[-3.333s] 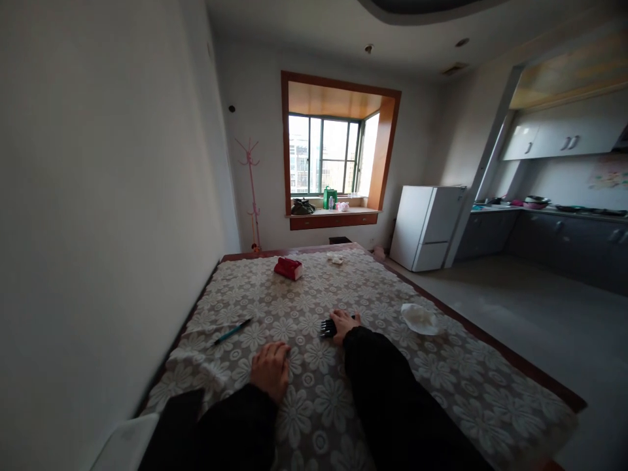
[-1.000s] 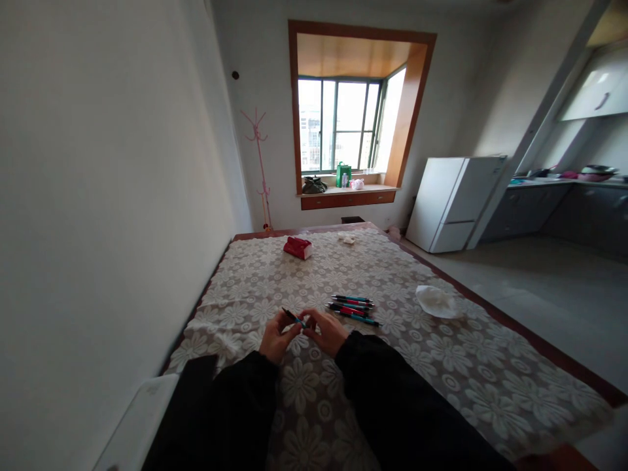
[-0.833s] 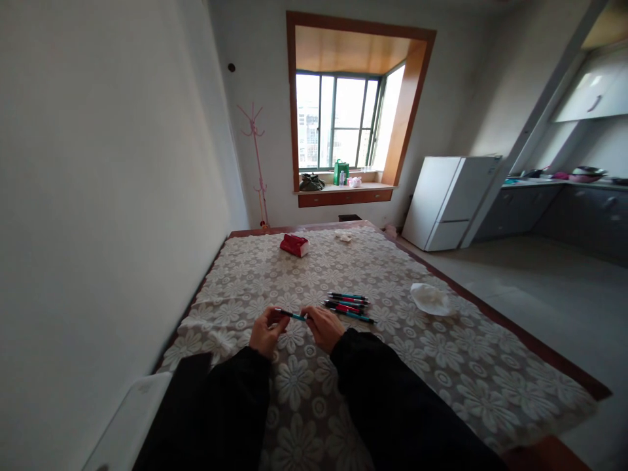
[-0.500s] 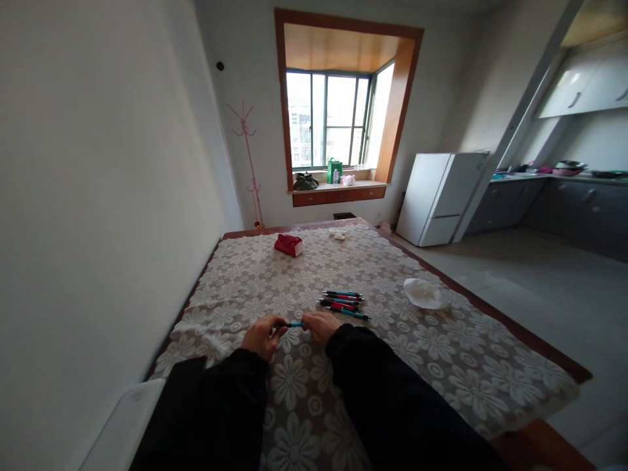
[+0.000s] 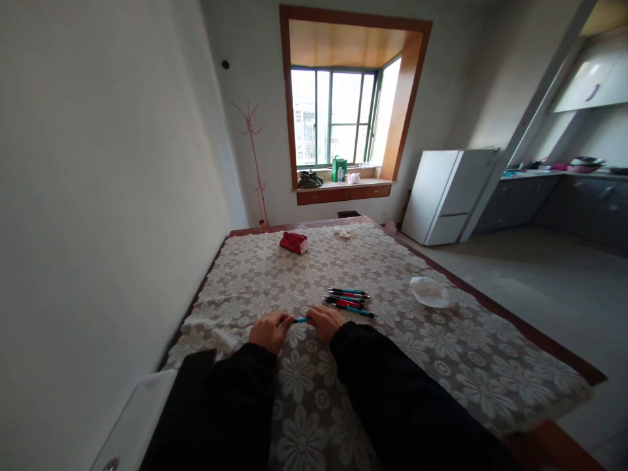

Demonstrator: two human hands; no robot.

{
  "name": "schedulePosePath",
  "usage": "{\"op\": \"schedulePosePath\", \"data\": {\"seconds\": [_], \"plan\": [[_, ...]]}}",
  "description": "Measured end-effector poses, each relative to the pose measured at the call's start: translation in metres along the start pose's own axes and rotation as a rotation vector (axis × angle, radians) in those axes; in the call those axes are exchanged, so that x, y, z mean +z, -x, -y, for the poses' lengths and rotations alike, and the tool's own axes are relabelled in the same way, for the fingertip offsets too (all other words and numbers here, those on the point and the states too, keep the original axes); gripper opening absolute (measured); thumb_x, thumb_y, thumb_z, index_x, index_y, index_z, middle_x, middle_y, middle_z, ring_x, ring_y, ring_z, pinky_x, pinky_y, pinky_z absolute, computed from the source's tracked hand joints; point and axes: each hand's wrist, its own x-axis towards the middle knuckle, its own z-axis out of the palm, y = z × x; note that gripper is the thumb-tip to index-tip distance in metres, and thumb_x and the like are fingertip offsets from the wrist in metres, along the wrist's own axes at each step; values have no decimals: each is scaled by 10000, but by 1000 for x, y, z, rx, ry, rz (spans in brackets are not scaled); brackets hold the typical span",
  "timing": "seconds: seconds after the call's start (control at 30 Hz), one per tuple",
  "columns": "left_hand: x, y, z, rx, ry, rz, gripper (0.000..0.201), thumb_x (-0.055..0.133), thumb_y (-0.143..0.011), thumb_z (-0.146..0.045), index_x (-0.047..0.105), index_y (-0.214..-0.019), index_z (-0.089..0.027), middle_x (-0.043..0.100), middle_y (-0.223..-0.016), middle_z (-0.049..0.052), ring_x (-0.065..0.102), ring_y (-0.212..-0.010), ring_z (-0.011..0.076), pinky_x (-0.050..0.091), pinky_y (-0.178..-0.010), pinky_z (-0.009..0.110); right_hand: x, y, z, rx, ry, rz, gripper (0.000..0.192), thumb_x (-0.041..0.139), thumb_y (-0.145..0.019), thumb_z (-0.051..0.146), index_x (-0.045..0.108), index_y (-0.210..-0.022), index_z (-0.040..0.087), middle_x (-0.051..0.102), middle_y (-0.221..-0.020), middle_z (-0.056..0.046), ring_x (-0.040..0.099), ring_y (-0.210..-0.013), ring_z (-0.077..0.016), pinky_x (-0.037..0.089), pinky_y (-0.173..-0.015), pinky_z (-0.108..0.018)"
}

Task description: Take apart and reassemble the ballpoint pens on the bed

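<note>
A blue and black pen point(image 5: 301, 320) lies level between my two hands, just above or on the patterned tablecloth point(image 5: 297, 379). My left hand point(image 5: 269, 331) is closed on its left end, thumb and fingers pinched together. On the other end my right hand point(image 5: 324, 322) is closed too, its fingers covering that part of the pen. Right beyond my right hand lies a loose row of several pens point(image 5: 348, 299), some blue and black, some red and black, pointing roughly left to right.
Farther back on the table sit a red tissue pack point(image 5: 294, 243) and a small pale item point(image 5: 342, 233). A crumpled white plastic bag point(image 5: 430, 292) lies to the right. Along the left runs a wall point(image 5: 112, 196); a white fridge point(image 5: 444, 196) stands beyond the table.
The view has shifted slightly, so everything sits a little farther right. Both hands keep hold of the pen; less of its left end shows past my left fingers.
</note>
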Motion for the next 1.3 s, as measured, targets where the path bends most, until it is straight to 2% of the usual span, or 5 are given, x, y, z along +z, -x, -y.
{"op": "schedulePosePath", "data": {"seconds": [0.4, 0.57, 0.73, 0.93, 1.3], "plan": [[-2, 0, -4, 57, -25, -32, 113, 604, -829, -306, 682, -864, -231, 696, -844, 15, 591, -817, 172, 411, -745, 264, -7, 2, 3, 37, -14, -55, 166, 532, -889, 182, 594, -1039, 218, 660, -982, -37, 599, -896, -169, 429, -787, -257], [-1, 1, -5, -36, -91, 25, 476, 353, -950, -432, 669, -658, -229, 664, -678, 32, 591, -788, 185, 390, -693, 273, -11, 3, 9, -10, 28, -120, 197, 430, -963, 256, 621, -973, 209, 640, -901, -45, 573, -881, -173, 417, -809, -279], [0, 0, -3, 62, 57, 0, 265, 590, -832, -364, 640, -1061, -240, 693, -900, 25, 604, -860, 170, 428, -803, 269, -7, 2, 6, 73, 2, -130, 101, 518, -924, 220, 613, -953, 205, 655, -946, -41, 580, -906, -173, 405, -784, -276], [-2, 0, -6, -41, -76, 46, 412, 367, -948, -383, 675, -722, -230, 657, -717, 34, 586, -821, 188, 386, -726, 277, -5, 2, 2, 100, -33, -64, 164, 600, -850, 165, 585, -1005, 215, 687, -979, -32, 618, -913, -177, 389, -818, -289], [-3, 1, -7, -55, -100, 44, 348, 395, -945, -369, 647, -752, -227, 641, -707, 17, 575, -781, 163, 350, -700, 256, -8, 3, 11, 74, -7, -85, 177, 483, -943, 280, 596, -1071, 232, 664, -1017, -44, 597, -936, -175, 376, -809, -283]]}}
